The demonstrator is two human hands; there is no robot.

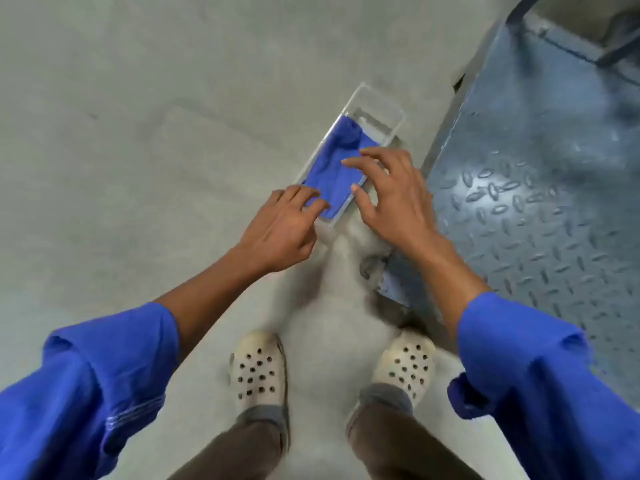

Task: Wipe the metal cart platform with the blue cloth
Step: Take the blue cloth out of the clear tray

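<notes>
A blue cloth (337,164) lies crumpled inside a clear plastic tray (377,114) on the grey floor. My left hand (282,230) rests at the tray's near corner, fingertips touching the cloth's near edge. Spread open over the tray's right side is my right hand (391,192), its fingertips on or just above the cloth. Neither hand has closed around the cloth. The metal cart platform (540,188), diamond-patterned steel, lies to the right of the tray.
Grey concrete floor (138,133) stretches to the left. A cart wheel (375,268) sits at the platform's near-left corner, close to my right shoe (405,368). The cart's handle frame (561,39) rises at the top right.
</notes>
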